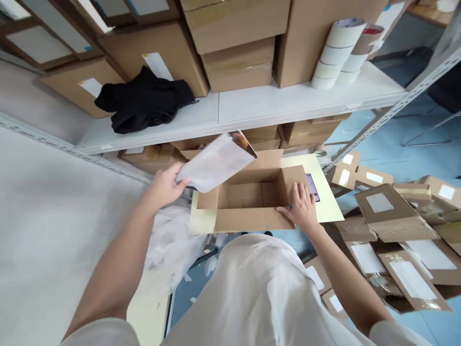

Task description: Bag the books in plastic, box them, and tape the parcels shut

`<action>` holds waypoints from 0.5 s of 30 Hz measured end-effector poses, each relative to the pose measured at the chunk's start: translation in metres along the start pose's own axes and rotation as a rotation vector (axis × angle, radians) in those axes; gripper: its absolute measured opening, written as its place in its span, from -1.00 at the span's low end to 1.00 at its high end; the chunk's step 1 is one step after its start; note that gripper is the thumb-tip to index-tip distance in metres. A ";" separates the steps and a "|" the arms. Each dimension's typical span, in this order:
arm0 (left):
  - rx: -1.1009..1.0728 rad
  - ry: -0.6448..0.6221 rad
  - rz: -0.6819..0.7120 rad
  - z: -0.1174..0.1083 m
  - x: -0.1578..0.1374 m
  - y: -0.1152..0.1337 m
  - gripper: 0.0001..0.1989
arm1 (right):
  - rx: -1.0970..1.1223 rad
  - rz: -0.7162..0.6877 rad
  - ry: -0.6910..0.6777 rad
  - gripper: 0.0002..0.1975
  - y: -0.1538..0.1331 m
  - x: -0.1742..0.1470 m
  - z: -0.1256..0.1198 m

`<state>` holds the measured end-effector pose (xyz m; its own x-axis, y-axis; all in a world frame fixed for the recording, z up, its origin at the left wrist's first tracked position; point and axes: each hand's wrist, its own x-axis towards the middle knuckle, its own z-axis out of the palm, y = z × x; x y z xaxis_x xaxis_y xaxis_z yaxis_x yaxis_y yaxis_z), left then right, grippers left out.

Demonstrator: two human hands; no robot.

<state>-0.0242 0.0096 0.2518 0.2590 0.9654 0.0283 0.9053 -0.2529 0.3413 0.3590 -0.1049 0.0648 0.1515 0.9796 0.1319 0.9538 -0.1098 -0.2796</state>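
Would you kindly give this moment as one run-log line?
left hand: holds flat white item | right hand: on right flap of open carton | carton: on pale yellow table

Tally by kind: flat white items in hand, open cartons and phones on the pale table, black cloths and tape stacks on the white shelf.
Flat white item, left hand: 1
Open carton, pale table: 1
Phone, same table: 1
Black cloth, white shelf: 1
Tape stacks, same shelf: 2
Total: 6

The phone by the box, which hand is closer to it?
Right. The right hand touches the open box, just beside the phone; the left hand is farther off, across the box, holding a white packet.
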 end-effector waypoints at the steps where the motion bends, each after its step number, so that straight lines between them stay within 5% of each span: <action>1: 0.020 -0.056 0.057 0.014 0.009 0.012 -0.65 | 0.038 0.008 -0.025 0.04 0.008 -0.001 0.005; 8: 0.026 -0.204 0.173 0.104 0.047 0.065 -0.62 | 0.233 0.019 -0.051 0.20 0.023 0.002 0.027; 15: -0.045 -0.102 0.091 0.140 0.050 0.066 -0.63 | 0.273 -0.010 -0.067 0.23 0.030 0.004 0.029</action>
<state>0.0955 0.0329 0.1441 0.3740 0.9268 -0.0340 0.8613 -0.3335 0.3834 0.3809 -0.0992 0.0291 0.1160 0.9904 0.0757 0.8488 -0.0593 -0.5253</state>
